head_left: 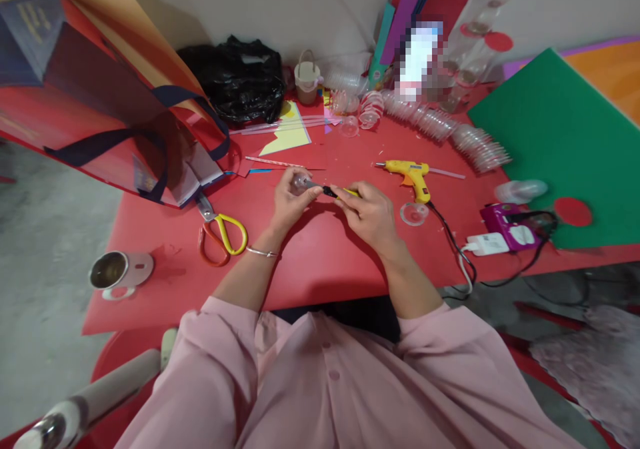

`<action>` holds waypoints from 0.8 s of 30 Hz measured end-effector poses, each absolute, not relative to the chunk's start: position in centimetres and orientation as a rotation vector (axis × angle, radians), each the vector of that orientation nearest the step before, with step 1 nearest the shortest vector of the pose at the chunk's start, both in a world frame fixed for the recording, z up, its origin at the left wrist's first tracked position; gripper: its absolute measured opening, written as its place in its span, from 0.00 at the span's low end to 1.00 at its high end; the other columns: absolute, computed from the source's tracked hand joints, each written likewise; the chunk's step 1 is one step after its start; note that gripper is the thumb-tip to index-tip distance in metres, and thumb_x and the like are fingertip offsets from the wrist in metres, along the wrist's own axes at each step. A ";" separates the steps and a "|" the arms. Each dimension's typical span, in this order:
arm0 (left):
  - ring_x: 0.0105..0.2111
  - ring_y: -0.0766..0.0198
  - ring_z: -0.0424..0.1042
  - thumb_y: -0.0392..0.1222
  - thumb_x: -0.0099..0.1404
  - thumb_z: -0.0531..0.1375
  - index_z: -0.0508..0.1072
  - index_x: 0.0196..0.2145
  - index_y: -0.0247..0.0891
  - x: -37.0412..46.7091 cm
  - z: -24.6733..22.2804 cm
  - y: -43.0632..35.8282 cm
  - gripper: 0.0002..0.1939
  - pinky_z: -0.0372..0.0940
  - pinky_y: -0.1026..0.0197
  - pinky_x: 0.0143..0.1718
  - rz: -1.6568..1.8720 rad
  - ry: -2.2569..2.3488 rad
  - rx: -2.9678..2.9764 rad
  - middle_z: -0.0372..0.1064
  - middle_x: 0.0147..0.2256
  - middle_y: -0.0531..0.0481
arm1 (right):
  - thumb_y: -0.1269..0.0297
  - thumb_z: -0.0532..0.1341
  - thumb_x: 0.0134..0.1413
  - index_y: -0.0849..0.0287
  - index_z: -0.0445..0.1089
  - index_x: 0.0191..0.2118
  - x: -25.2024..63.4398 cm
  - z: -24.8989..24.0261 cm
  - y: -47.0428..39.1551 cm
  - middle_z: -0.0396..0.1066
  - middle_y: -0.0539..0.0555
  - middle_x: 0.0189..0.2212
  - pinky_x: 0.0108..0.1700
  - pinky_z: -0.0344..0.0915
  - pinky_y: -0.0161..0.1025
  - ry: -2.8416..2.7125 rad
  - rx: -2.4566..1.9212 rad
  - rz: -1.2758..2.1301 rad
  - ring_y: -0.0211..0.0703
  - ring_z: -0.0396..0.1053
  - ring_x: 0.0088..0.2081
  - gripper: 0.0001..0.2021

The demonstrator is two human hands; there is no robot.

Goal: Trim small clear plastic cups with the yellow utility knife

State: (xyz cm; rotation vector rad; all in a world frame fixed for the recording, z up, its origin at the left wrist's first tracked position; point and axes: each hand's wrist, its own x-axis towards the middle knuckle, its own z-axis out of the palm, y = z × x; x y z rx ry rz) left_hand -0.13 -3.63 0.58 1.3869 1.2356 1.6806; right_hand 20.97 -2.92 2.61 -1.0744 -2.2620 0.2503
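My left hand is closed around a small clear plastic piece, its shape partly hidden by the fingers. My right hand grips a yellow and black utility knife, whose grey blade points left against the plastic. Both hands are close together above the red tabletop. Right of them lies a yellow hot glue gun with a glue stick in its back. A clear round plastic lid rests beside its handle. Scissors with red and yellow handles lie left of my left forearm.
A mug stands near the left front edge. Behind are a large paper bag, a black plastic bag and rows of clear plastic pieces. A purple power block with cables and a green board lie right.
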 end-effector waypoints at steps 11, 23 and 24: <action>0.31 0.66 0.68 0.56 0.55 0.74 0.71 0.37 0.41 -0.4 0.4 -3.7 0.22 0.64 0.62 0.33 1.652 1.195 1.367 0.70 0.36 0.51 | 0.56 0.57 0.72 0.47 0.76 0.58 21.2 3.0 -2.9 0.75 0.56 0.42 0.44 0.65 0.40 -2.290 -1.041 0.230 0.43 0.70 0.41 0.16; 0.30 0.67 0.68 0.60 0.52 0.75 0.70 0.35 0.40 -0.7 0.5 -3.8 0.26 0.64 0.63 0.31 1.579 1.241 1.404 0.71 0.36 0.50 | 0.59 0.56 0.72 0.45 0.75 0.60 21.7 2.5 -2.4 0.74 0.56 0.44 0.45 0.65 0.42 -2.322 -0.963 0.173 0.45 0.70 0.44 0.17; 0.30 0.67 0.68 0.59 0.52 0.75 0.70 0.35 0.40 -0.7 0.5 -3.8 0.26 0.64 0.63 0.31 1.581 1.245 1.404 0.71 0.36 0.50 | 0.59 0.56 0.72 0.45 0.75 0.60 21.7 2.5 -2.4 0.74 0.56 0.44 0.45 0.65 0.42 -2.323 -0.957 0.172 0.45 0.70 0.44 0.17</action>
